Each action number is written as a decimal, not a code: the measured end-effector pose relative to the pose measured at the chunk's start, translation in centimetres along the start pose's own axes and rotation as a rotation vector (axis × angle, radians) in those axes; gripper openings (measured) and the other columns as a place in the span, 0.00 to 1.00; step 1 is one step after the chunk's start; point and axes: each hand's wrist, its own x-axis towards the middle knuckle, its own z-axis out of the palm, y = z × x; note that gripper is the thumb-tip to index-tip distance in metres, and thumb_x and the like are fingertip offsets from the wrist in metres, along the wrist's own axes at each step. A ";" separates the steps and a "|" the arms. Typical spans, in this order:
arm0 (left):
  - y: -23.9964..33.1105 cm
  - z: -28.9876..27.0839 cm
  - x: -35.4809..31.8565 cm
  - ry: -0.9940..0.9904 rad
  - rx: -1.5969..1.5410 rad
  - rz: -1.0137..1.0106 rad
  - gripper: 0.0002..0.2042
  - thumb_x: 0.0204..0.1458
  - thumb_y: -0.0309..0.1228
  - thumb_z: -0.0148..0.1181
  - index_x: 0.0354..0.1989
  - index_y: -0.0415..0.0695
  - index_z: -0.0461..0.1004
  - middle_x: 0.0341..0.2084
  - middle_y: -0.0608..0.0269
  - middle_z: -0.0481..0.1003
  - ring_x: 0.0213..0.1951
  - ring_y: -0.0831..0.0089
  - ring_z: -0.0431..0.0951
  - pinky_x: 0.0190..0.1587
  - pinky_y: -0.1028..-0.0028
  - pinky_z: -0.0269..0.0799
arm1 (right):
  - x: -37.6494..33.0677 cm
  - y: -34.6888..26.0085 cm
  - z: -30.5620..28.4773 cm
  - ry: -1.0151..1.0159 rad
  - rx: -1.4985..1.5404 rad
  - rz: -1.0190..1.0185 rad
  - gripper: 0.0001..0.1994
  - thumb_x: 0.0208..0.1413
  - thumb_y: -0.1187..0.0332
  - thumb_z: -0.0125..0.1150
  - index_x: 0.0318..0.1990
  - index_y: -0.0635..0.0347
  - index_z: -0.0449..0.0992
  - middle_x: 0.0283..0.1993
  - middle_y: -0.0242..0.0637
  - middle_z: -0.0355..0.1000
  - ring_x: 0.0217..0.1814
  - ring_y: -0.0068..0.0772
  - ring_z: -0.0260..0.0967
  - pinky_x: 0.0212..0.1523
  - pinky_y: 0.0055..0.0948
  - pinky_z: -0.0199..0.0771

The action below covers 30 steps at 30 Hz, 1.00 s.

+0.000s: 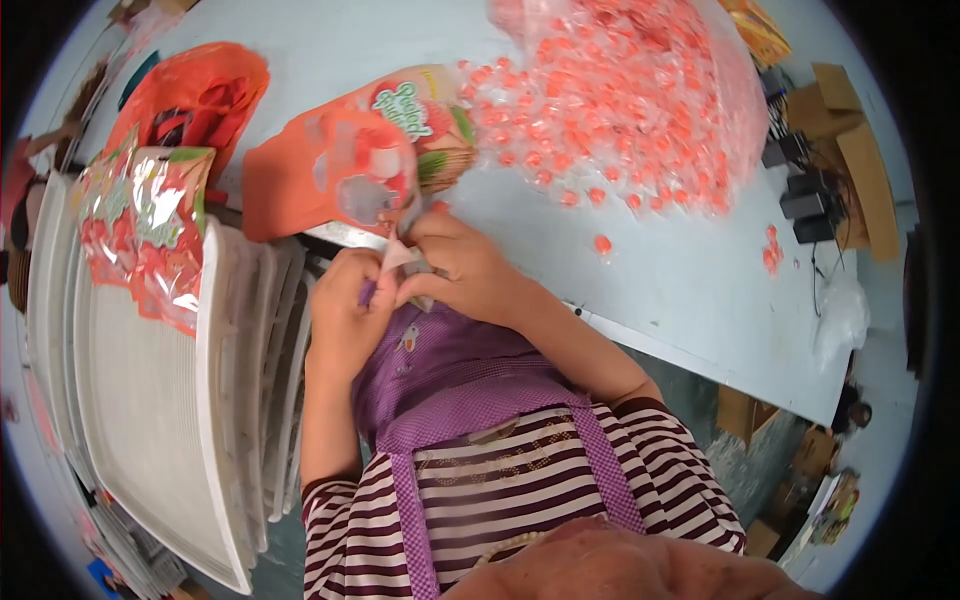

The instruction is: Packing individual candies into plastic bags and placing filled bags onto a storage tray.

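Close to the table's front edge, my left hand [348, 305] and my right hand [462, 268] are drawn together in front of the purple apron [470, 370]. Both are closed, fingers pinching a small pale piece of film or paper [401, 254] between them. What else lies inside the fingers is hidden. Just beyond them is an orange pouch [285, 180] with clear patches, its near corner reaching my fingers. Behind it lies a stack of printed pouches [447, 172]. A loose red sweet [602, 244] in clear wrap is to the right of my right hand.
A large heap of wrapped red sweets [640, 100] spills from a clear bag at the far right. Stacked white trays [150, 400] stand at my left, with a shiny filled pouch [155, 215] on top. Behind that is an orange bag [235, 95]. Cardboard [865, 170] and black adapters [808, 200] are farther right.
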 end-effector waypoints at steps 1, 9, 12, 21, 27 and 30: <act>0.1 0.4 -0.4 0.111 0.120 -0.018 0.09 0.41 0.20 0.61 0.23 0.39 0.65 0.25 0.58 0.72 0.25 0.63 0.72 0.29 0.72 0.68 | 0.1 -0.1 -0.1 0.016 -0.011 0.009 0.13 0.41 0.64 0.66 0.30 0.64 0.73 0.38 0.40 0.67 0.40 0.37 0.65 0.41 0.30 0.66; -0.4 -0.3 -0.5 0.246 -0.174 -0.189 0.09 0.43 0.17 0.57 0.21 0.40 0.61 0.25 0.61 0.71 0.28 0.77 0.69 0.33 0.79 0.66 | 0.2 -1.1 -0.1 0.062 0.079 -0.069 0.14 0.45 0.68 0.64 0.23 0.65 0.64 0.41 0.42 0.65 0.42 0.40 0.63 0.45 0.34 0.64; 0.1 -1.5 -0.6 0.288 -0.270 -0.321 0.10 0.42 0.15 0.54 0.21 0.40 0.59 0.27 0.61 0.70 0.31 0.79 0.67 0.35 0.80 0.65 | -0.1 -0.7 -1.2 0.060 0.092 -0.192 0.13 0.44 0.72 0.64 0.22 0.65 0.63 0.44 0.45 0.65 0.44 0.41 0.63 0.45 0.34 0.64; 3.4 1.1 -0.9 0.167 0.106 0.097 0.13 0.36 0.17 0.61 0.29 0.40 0.64 0.23 0.55 0.71 0.23 0.63 0.71 0.29 0.73 0.68 | -0.3 -1.8 1.0 0.268 0.304 0.246 0.24 0.43 0.74 0.63 0.48 0.62 0.58 0.54 0.50 0.63 0.61 0.45 0.59 0.55 0.33 0.64; 3.3 -2.7 0.4 -0.114 0.283 0.466 0.16 0.29 0.19 0.64 0.31 0.49 0.75 0.40 0.54 0.69 0.39 0.56 0.70 0.38 0.63 0.69 | -0.9 -1.8 -1.7 0.173 0.064 0.167 0.28 0.41 0.80 0.59 0.56 0.63 0.63 0.56 0.50 0.63 0.59 0.44 0.62 0.55 0.32 0.64; 4.3 -3.1 0.7 -0.283 0.506 0.561 0.14 0.29 0.25 0.64 0.29 0.51 0.76 0.51 0.56 0.65 0.50 0.52 0.65 0.45 0.58 0.66 | -0.9 -2.5 -2.2 0.086 0.157 0.214 0.27 0.41 0.82 0.56 0.55 0.63 0.65 0.56 0.49 0.64 0.58 0.44 0.63 0.55 0.33 0.64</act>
